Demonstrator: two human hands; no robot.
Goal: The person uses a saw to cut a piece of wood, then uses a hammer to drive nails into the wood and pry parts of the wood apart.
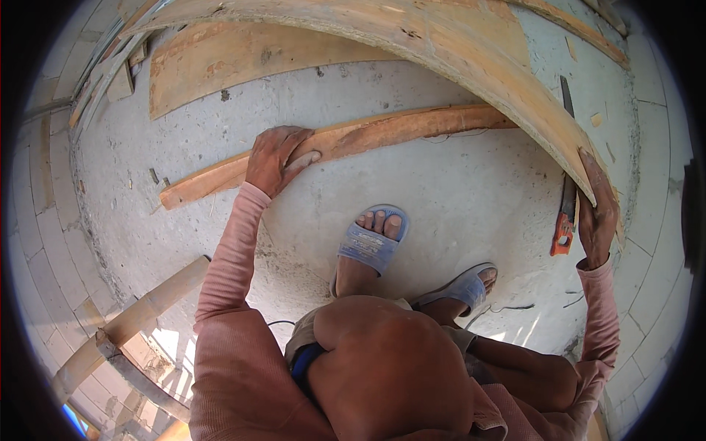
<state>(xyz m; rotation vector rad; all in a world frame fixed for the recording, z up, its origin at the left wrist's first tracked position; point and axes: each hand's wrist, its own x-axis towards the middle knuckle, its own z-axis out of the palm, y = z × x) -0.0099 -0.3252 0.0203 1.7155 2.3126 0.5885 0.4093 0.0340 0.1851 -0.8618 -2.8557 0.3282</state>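
Observation:
My left hand [281,158] is wrapped over a long reddish wooden plank [382,132], thumb on its near face. The plank slants across the concrete floor, and its right end passes under a plywood sheet [448,51]. At the right, my right hand [600,209] grips the near corner of this sheet, which looks lifted off the floor and bowed by the lens. Beside my right hand lies a handsaw [564,234] with an orange-red handle. The plywood hides part of its blade.
A second plywood piece [220,62] lies flat beyond the plank. Boards [110,66] lean at the far left, and another timber [570,29] lies far right. Block walls [48,242] stand at both sides. A wooden frame [140,316] is at lower left. Sandalled feet [368,246] stand between my arms.

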